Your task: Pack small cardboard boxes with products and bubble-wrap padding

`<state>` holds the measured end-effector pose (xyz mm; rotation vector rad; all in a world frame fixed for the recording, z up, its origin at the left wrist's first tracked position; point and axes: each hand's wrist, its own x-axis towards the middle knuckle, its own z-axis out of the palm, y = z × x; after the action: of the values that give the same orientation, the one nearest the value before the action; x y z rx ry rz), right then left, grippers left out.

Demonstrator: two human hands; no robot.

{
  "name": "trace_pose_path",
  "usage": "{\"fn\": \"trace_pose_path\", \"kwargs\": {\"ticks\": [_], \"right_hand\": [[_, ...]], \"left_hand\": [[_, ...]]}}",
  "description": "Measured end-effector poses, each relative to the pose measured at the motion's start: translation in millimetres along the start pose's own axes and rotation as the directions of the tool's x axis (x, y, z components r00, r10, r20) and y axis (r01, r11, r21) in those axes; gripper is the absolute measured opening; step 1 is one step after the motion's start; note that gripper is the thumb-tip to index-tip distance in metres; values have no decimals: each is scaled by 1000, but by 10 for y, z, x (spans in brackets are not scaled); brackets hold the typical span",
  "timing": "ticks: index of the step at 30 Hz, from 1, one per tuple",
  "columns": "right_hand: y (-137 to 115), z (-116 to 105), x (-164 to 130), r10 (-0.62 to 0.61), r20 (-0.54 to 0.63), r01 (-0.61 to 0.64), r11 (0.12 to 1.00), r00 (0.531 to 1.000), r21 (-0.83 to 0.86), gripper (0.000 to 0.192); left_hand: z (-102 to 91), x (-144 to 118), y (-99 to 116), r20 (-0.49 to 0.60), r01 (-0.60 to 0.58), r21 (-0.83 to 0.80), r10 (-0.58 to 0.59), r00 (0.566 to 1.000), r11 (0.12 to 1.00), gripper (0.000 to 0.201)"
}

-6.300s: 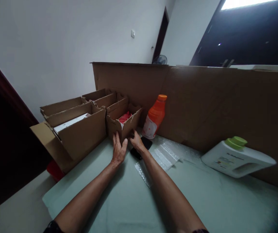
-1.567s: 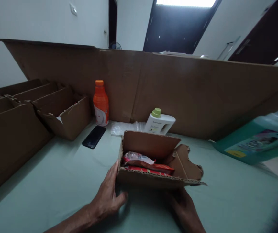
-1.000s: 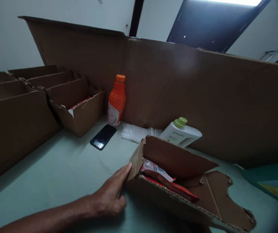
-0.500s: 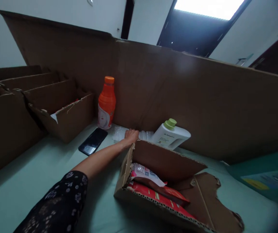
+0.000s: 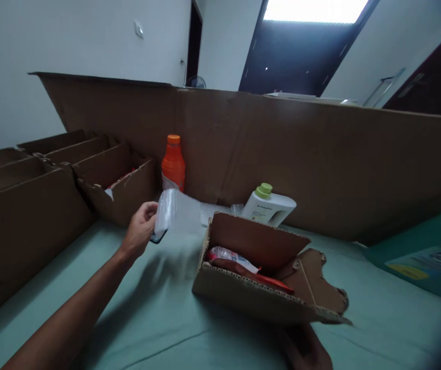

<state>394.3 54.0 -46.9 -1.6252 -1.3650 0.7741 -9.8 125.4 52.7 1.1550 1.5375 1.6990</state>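
My left hand (image 5: 142, 228) is closed on the end of a clear, ribbed strip of plastic wrap (image 5: 181, 211), lifted off the green cloth. The strip runs right, toward the white bottle. Behind the hand and wrap, a black phone (image 5: 158, 237) shows only in part. Near the bottom edge, in shadow, my right hand (image 5: 307, 349) is at the underside of an open cardboard box (image 5: 259, 298), its fingers mostly hidden. Inside the box lie a red packet (image 5: 272, 282) and a white-and-clear packet (image 5: 230, 255).
An orange bottle (image 5: 173, 162) stands by the tall cardboard wall (image 5: 320, 154). A white bottle with a green cap (image 5: 268, 208) leans behind the box. Cardboard compartments (image 5: 31, 205) line the left. A large green container (image 5: 428, 252) lies at right.
My left hand has pulled the plastic wrap left and up, over the phone. The box's position and tilt look slightly different, and my right hand has come into view below it.
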Motion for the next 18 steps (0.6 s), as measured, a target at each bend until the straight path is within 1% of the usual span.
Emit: {"fn": "trace_pose_path", "kwargs": {"ticks": [2,4,5,6,7,8,9,10,11,12,13,14,15,16,17,18], "right_hand": [[-36,-2,36,-7,29,7,1000,1000,7,44],[-80,-7,61,-14,52,13,1000,999,10,46],[-101,-10,69,-19,57,18,1000,998,15,48],[-119,-13,74,-25,61,24,999,998,22,49],[-135,-16,77,-31,77,29,999,997,32,50],[-151,-19,79,-36,96,32,998,995,47,51],[-168,-23,79,-40,118,32,998,992,62,53],[-186,-29,77,-40,142,29,997,989,76,54],[-205,-37,74,-38,168,24,996,985,86,55],[-224,-51,67,-34,189,17,995,981,94,57],[-238,-72,57,-27,202,7,995,979,99,59],[-246,-105,42,-17,204,-3,995,979,101,61],[-243,-152,20,-6,197,-14,995,980,99,63],[-230,-214,-8,5,175,-22,995,984,95,64],[-206,-290,-43,16,148,-29,996,989,87,65],[-173,-375,-83,29,123,-38,996,992,76,65]], "left_hand": [[-355,-400,67,-51,10,-3,-10,999,1000,44],[-583,-806,132,-82,6,64,-1,997,998,39],[-641,-1000,162,-78,-20,133,30,996,991,34],[-659,-1185,189,-45,-69,215,81,996,974,29],[-635,-1358,211,29,-145,288,143,989,947,25],[-571,-1519,227,135,-237,334,202,970,912,25],[-471,-1668,237,256,-326,349,245,935,879,27],[-340,-1805,243,371,-395,340,264,890,853,31],[-188,-1930,248,473,-433,315,256,843,844,35],[-25,-2043,257,558,-440,285,226,798,851,39],[135,-2143,272,630,-424,254,184,755,870,42],[279,-2230,295,698,-397,220,140,702,891,48],[395,-2302,323,765,-369,178,107,635,912,58],[473,-2355,353,824,-343,128,93,559,931,71],[510,-2386,379,866,-323,74,100,489,943,81],[508,-2390,394,884,-313,23,127,449,949,82]]}}
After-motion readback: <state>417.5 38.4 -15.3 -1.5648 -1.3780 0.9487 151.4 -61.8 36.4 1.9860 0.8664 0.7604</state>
